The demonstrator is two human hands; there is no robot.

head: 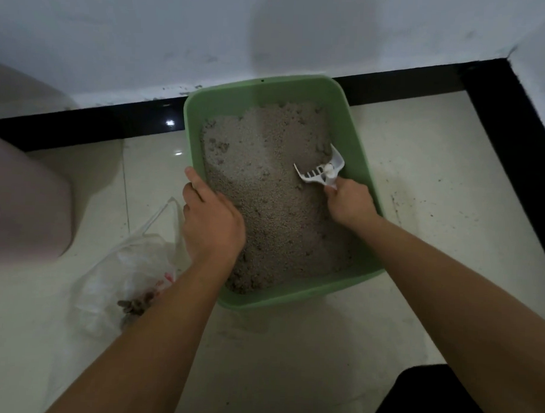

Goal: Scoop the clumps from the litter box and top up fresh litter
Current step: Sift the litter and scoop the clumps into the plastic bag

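A green litter box (357, 138) stands on the tiled floor against the wall, filled with grey-brown litter (265, 190). My right hand (350, 203) grips the handle of a white slotted scoop (322, 172), held over the right side of the litter with a small pale clump in it. My left hand (210, 218) holds the box's left rim, thumb on the edge and the fingers curled over into the box. To the left of the box lies a clear plastic bag (130, 272) with brown clumps (135, 306) in it.
A black skirting strip (497, 103) runs along the white wall and turns the corner at the right. A pale rounded object (24, 204) sits at the left edge. Litter crumbs are scattered on the floor right of the box (419, 205). A dark shape (428, 397) fills the bottom right.
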